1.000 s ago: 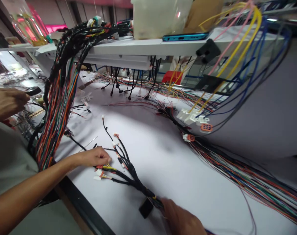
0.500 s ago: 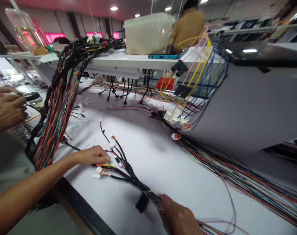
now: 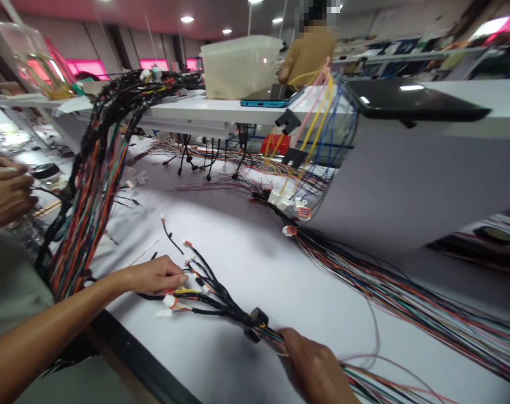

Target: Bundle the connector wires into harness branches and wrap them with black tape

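A black taped wire harness [image 3: 221, 300] lies on the white table [image 3: 255, 264], fanning into several thin branches with small white and orange connectors. My left hand [image 3: 156, 276] rests on the table with its fingers pinched together at one of those branch ends. My right hand [image 3: 316, 367] is closed round the harness trunk just behind a black roll of tape [image 3: 257, 324] that rings the bundle. Coloured wires trail from that hand off to the right.
A thick hanging bundle of coloured wires [image 3: 92, 191] drapes from a shelf [image 3: 196, 111] at the left. Another wire bundle [image 3: 406, 303] crosses the table on the right. Another person's hands [image 3: 4, 191] work at far left. A plastic tub [image 3: 238, 67] and phone [image 3: 265, 102] sit on the shelf.
My right hand has lifted the harness trunk slightly and the black tape roll now stands upright around it. The view has tilted up. My left hand stays at the branch ends.
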A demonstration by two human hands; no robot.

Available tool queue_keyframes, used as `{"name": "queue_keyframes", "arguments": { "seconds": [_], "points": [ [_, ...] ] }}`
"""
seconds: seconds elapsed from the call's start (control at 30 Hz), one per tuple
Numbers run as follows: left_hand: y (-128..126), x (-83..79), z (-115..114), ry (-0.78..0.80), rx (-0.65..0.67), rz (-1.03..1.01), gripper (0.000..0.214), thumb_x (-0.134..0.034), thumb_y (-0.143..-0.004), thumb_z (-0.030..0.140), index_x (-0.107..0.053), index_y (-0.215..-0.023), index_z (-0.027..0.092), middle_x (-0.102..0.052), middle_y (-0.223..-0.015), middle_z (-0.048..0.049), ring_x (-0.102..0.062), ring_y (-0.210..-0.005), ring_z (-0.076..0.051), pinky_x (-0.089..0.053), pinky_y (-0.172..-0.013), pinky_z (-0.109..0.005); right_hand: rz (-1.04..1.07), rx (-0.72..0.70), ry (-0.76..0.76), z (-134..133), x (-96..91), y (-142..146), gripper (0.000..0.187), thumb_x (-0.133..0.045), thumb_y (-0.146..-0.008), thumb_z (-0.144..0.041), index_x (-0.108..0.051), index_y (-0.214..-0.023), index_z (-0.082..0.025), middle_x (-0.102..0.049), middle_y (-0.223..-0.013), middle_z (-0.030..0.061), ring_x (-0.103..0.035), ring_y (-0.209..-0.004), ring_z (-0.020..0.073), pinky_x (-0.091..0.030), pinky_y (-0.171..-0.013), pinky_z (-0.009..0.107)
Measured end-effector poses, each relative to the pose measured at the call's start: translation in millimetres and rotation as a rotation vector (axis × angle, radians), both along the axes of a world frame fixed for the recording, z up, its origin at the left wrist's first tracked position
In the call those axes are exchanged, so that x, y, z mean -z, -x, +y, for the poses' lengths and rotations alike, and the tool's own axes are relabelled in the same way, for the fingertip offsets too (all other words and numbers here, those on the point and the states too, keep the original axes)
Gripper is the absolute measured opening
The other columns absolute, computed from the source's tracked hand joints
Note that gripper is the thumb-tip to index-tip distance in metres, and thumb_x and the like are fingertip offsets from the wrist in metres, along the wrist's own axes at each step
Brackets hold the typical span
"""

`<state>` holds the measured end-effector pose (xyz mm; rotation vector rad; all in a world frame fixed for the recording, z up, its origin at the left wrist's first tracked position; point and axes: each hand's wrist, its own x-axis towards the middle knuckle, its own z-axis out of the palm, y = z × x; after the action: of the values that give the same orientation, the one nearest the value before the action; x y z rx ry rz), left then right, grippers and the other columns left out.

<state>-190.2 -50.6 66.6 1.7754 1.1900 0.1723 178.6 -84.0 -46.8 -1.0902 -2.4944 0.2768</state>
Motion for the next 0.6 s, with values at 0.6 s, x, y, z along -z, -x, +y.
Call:
{"name": "queue_keyframes", "arguments": {
  "seconds": [0.6],
  "points": [
    [-87, 55.1, -164, -0.390, -0.876, -0.365, 0.036, -0.055, -0.085, 0.038, -0.063, -0.054, 0.020, -0.058, -0.050, -0.0034, -0.054, -0.050, -0.015, -0.042, -0.051, -0.026, 0.106, 0.013, -0.052, -14, 9.2, -4, 0.023, -0.026, -0.097, -0.030, -0.048, -0.094, -0.023, -0.061, -0.061, -0.0008, -0.061, -0.049, 0.0155, -0.042, -0.046, 0.024]
  ]
}}
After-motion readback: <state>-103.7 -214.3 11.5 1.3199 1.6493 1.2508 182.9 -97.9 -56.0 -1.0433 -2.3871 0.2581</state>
